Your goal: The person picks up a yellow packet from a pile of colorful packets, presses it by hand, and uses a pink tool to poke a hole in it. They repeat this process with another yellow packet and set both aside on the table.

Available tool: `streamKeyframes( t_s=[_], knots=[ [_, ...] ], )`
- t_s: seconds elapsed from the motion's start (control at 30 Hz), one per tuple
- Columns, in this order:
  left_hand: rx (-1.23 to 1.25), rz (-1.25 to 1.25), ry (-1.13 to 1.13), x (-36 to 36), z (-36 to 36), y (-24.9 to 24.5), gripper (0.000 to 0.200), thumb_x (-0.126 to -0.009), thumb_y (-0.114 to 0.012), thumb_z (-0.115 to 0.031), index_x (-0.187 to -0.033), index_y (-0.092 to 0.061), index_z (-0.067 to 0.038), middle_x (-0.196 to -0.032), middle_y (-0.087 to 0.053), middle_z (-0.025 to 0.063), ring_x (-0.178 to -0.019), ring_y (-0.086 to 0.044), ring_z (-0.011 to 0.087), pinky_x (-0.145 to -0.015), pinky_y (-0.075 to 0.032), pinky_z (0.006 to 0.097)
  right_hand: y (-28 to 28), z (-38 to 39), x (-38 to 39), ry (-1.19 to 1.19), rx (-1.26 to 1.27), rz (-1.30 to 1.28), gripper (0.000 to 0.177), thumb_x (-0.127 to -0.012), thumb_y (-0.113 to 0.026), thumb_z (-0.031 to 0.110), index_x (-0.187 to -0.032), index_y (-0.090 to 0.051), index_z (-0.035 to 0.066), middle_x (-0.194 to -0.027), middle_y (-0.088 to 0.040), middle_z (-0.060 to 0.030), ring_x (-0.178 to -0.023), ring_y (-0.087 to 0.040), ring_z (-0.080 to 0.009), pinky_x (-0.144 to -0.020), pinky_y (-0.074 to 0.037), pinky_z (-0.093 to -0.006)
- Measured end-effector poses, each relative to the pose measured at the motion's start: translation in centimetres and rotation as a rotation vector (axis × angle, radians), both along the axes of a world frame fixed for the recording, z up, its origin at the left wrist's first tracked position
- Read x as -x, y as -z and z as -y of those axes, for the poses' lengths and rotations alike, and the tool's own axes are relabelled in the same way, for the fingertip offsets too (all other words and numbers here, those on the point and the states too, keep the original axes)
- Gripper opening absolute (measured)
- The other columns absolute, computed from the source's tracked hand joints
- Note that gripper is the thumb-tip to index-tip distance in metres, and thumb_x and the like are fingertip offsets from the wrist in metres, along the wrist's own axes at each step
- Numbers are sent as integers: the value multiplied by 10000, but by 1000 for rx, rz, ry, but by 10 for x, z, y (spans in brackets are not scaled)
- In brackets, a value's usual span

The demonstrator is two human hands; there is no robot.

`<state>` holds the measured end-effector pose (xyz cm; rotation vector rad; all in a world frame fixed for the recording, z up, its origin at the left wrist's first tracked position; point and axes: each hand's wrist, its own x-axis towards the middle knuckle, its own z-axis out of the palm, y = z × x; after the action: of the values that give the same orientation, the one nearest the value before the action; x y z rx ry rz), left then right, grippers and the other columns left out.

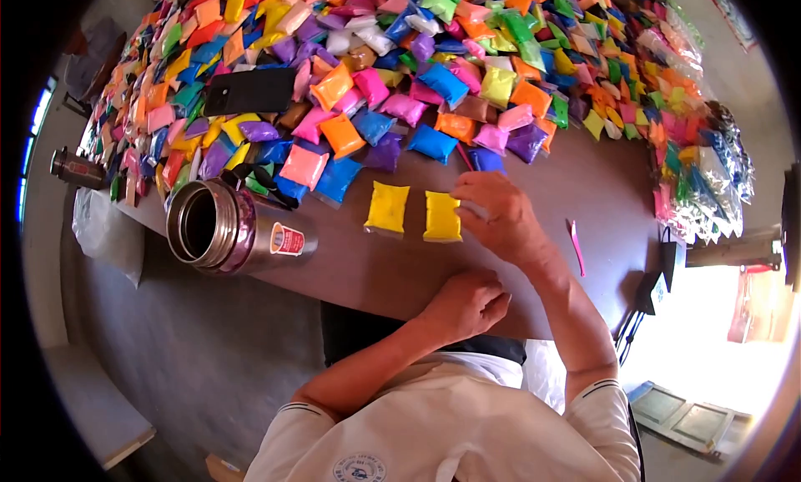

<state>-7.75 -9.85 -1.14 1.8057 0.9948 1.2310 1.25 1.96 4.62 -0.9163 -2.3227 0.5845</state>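
Note:
Two yellow packets lie side by side on the brown table (375, 269). The left yellow packet (387, 207) has nothing touching it. At the right edge of the right yellow packet (442, 217) is my right hand (499, 215), its fingers bent and close together; whether they grip the packet's edge is hard to make out. My left hand (470, 305) rests closed at the table's front edge, below the packets, and no object shows in it. A large pile of colourful packets (405, 108) spreads behind them.
An open steel flask (242, 230) stands at the left front edge. A black phone (250, 91) lies on the pile. To the right is a pink tool (576, 247). Clear bags of packets (705, 177) hang at the far right edge.

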Motion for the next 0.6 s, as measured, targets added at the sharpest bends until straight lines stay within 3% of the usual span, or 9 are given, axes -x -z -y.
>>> streamKeyframes(
  t_s=[0.27,0.6],
  knots=[
    [-25,-32,-19,0,0,-3,74,-763,-671,-46,-748,-606,-13,-747,-603,134,-682,-594,322,-626,-503,380,27,4,8,-50,-31,18,278,-704,-741,130,-955,-665,39,-1054,-602,-108,-967,-585,-300,-830,-499,-382],
    [-23,-47,11,1,-1,-3,80,-783,-660,-53,-775,-600,-2,-757,-609,146,-705,-600,338,-641,-508,383,22,1,21,-99,9,7,253,-727,-727,171,-936,-673,38,-991,-605,-108,-965,-576,-292,-864,-476,-378]
  ],
)
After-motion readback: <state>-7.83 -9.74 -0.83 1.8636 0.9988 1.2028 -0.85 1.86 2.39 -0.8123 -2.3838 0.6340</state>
